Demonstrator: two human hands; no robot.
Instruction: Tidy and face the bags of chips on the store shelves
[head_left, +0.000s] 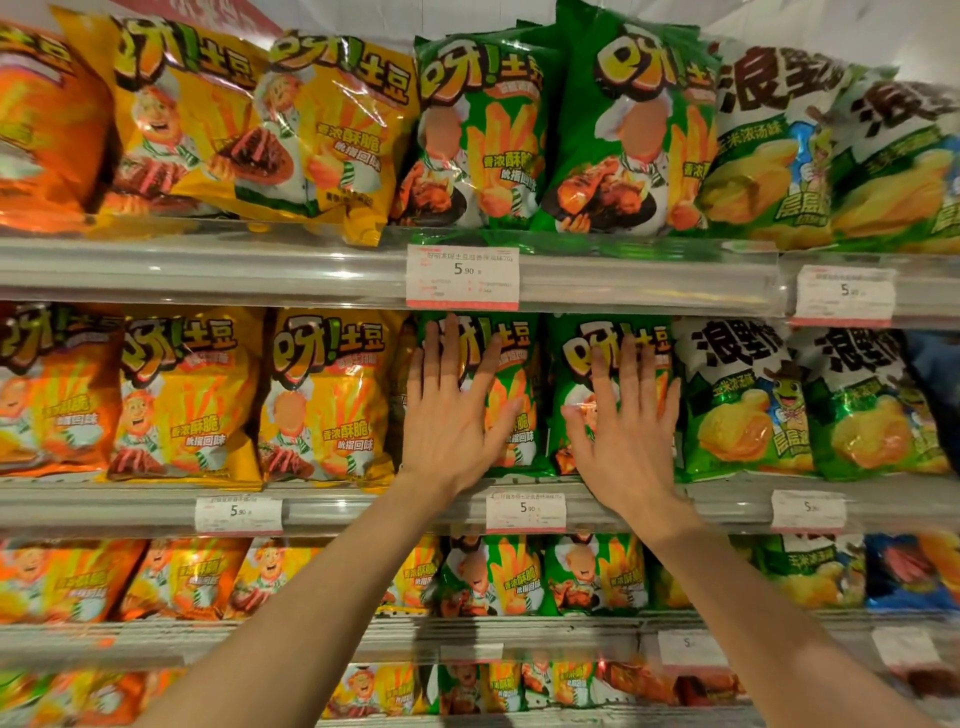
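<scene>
Two green chip bags (524, 410) stood upright, side by side on the middle shelf (363, 506); left hand (452, 415) and right hand (623, 431) pressed flat, fingers spread, grasping nothing.

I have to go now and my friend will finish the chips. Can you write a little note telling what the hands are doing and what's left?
Left hand: open, fingers spread, flat on the left green bag on the second shelf.
Right hand: open, flat on the right green bag beside it. Neither hand grips anything.
Done: both green bags stand upright, fronts facing out, like most of that row.
Left: on the top shelf the yellow bags lean and overlap, one corner hanging over the edge. The lower shelves are too blurry to judge; check them.
</scene>
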